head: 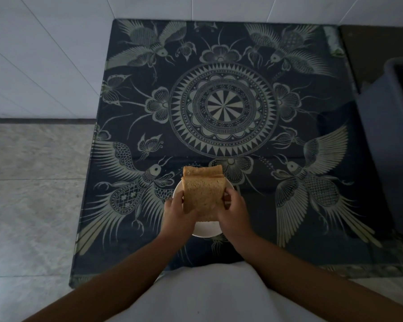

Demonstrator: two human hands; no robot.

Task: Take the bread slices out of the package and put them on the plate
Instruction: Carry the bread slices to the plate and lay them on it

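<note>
A stack of brown bread slices (201, 194) is held over a small white plate (206, 230) near the front edge of the dark patterned table. My left hand (178, 211) grips the stack's left side and my right hand (234, 211) grips its right side. Another slice (201, 170) pokes out behind the front one. The plate is mostly hidden under the bread and my hands. I see no package in this view; a thin clear wrap around the bread cannot be told.
The table (219, 108) has a dark glass top with a pale bird and mandala pattern. A grey bin (391, 140) stands at the right. White tiled wall lies behind and to the left, marbled floor at the left.
</note>
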